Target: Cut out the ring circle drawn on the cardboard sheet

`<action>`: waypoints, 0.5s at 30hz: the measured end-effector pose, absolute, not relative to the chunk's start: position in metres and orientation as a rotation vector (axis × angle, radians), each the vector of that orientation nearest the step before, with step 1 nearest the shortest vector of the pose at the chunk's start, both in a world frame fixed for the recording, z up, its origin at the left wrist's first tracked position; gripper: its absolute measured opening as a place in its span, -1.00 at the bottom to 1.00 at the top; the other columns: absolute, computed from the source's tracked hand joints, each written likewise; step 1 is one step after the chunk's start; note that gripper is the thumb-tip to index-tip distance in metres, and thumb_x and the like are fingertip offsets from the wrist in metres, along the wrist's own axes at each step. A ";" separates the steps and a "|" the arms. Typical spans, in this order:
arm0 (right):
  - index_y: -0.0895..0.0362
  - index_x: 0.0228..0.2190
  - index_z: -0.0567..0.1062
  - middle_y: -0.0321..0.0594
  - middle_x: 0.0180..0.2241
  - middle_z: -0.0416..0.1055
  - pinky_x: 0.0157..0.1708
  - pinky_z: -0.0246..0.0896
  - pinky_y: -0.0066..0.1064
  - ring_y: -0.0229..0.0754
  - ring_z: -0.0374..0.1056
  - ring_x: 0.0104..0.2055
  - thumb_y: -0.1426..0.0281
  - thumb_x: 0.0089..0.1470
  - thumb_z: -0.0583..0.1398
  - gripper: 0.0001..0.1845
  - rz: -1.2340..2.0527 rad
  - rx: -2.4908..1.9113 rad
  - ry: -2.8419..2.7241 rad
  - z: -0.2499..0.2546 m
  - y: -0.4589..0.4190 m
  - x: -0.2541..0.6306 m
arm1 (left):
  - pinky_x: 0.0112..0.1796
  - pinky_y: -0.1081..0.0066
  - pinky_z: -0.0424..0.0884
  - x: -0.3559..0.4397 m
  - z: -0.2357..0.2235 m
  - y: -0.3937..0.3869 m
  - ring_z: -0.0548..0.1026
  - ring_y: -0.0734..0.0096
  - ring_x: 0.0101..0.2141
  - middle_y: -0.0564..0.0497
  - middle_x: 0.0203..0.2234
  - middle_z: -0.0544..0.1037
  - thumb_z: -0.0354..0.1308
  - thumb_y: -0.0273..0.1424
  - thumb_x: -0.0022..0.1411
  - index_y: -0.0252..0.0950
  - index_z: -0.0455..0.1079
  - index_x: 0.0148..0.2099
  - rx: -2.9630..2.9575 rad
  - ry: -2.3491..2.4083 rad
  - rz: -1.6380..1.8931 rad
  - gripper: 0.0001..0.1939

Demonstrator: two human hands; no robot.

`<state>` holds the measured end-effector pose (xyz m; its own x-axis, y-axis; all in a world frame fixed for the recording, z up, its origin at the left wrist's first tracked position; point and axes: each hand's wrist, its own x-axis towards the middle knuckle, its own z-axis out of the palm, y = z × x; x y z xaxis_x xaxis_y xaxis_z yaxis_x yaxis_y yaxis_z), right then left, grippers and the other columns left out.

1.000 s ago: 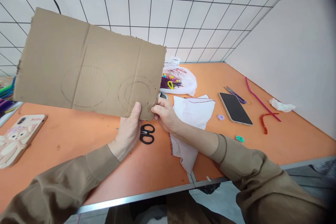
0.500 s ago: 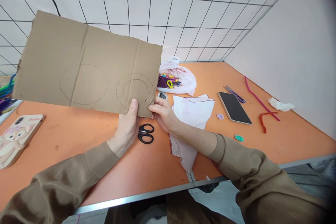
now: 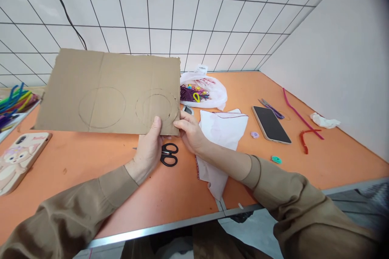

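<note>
Both my hands hold up a brown piece of cardboard with torn edges and two vertical creases. A single circle is drawn on its left half, and two rings, one inside the other, near its lower right corner. My left hand grips the bottom edge, thumb on the front and fingers hidden behind. My right hand pinches the lower right corner. Black-handled scissors lie on the table just below the cardboard, blades partly hidden by my left hand. A white cloth with dark red stitched edging lies beneath my right forearm.
On the orange table, a white plastic bag holds yarn and small colourful pieces. A phone, purple-handled scissors and pipe cleaners lie right. A phone in a cartoon case and colourful pipe cleaners are left.
The cardboard has turned so its left end dropped and its top edge is closer to level. Both hands keep their hold on it, having shifted slightly left at first.
</note>
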<state>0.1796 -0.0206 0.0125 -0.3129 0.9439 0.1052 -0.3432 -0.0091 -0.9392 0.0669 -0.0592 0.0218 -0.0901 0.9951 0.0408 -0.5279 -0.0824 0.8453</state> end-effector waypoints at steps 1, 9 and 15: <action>0.10 -0.53 0.35 -0.40 -0.65 0.29 -0.59 -0.03 -0.44 -0.31 0.19 -0.60 0.40 -0.17 0.15 -0.95 1.564 -0.715 -1.212 0.013 -0.021 0.180 | -0.47 0.43 0.34 0.066 0.021 -0.058 0.50 0.35 -0.36 -0.02 -0.31 0.56 0.23 -0.14 0.20 -0.26 0.44 -0.18 0.809 0.824 1.515 -0.71; 0.11 -0.54 0.31 -0.40 -0.70 0.28 -0.61 -0.08 -0.44 -0.32 0.19 -0.65 0.40 -0.13 0.14 -0.94 1.620 -0.655 -1.210 0.013 -0.021 0.178 | -0.44 0.41 0.38 0.062 0.006 -0.054 0.48 0.39 -0.46 -0.04 -0.37 0.56 0.15 -0.04 0.23 -0.26 0.46 -0.23 0.935 0.927 1.482 -0.63; 0.12 -0.55 0.33 -0.41 -0.71 0.27 -0.62 -0.08 -0.45 -0.32 0.21 -0.65 0.42 -0.12 0.12 -0.95 1.607 -0.640 -1.208 0.013 -0.022 0.177 | -0.44 0.39 0.37 0.065 0.004 -0.056 0.46 0.37 -0.51 -0.01 -0.50 0.52 0.13 -0.04 0.25 -0.24 0.46 -0.16 0.902 0.989 1.494 -0.63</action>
